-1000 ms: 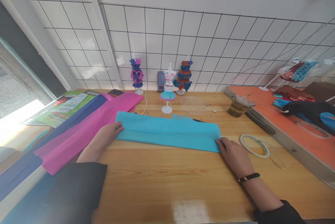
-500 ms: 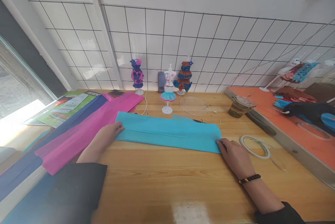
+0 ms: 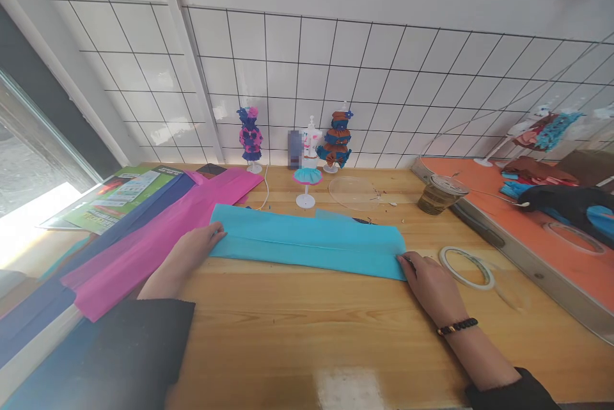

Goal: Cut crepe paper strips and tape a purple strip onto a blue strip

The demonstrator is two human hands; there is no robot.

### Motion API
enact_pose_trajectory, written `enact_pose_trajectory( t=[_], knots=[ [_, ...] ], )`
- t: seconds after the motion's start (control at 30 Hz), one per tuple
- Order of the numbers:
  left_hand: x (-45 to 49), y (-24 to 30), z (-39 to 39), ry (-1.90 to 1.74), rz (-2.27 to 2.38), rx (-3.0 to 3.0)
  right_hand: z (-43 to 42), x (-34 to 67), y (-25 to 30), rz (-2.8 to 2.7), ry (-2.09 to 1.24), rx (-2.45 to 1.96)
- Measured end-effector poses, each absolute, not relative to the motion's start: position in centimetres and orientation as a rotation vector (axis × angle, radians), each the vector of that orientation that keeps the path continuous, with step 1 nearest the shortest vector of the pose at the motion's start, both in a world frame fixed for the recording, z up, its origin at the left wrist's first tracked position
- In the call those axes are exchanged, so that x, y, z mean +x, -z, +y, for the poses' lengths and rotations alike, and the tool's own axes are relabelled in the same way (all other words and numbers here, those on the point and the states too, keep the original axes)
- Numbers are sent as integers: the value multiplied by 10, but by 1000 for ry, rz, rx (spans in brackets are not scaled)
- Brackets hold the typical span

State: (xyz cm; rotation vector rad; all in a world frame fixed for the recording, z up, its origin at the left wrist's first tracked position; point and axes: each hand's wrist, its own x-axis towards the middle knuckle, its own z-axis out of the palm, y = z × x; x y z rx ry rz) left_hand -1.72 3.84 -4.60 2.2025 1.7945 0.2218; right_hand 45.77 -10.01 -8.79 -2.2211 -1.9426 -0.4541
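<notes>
A long blue sheet (image 3: 307, 240), thin like crepe paper or non-woven fabric, lies folded lengthwise on the wooden table (image 3: 297, 339), a crease line running along it. Its left end is pinched between the thumb and fingers of my left hand (image 3: 196, 247). At the lower right corner, my right hand (image 3: 429, 282) grips the other end, a beaded bracelet on its wrist. Right of that hand lies a roll of tape (image 3: 467, 268). Pink sheet material (image 3: 158, 237) spreads beneath and beyond my left forearm.
Small dressed stands line the wall: a navy-pink one (image 3: 251, 138), a white-and-blue one (image 3: 308, 170), a brown-teal one (image 3: 337, 144). A lidded cup (image 3: 436, 196) stands near the orange raised surface (image 3: 518, 224). Dark blue sheets (image 3: 119, 228) and a green printed packet (image 3: 129, 196) lie left.
Both hands keep their hold on the blue sheet's ends, and the sheet lies as before. The view has shifted very slightly.
</notes>
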Motion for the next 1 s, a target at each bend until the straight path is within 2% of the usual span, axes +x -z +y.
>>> enact_pose_trajectory(
  t=[0.57,1.0],
  knots=[
    [-13,42,37,-196,1858,2182,-100,455,86,-1912,331,-2280],
    [-13,43,38,-177,1914,2209,-99,461,87,-1924,419,-2208]
  ],
)
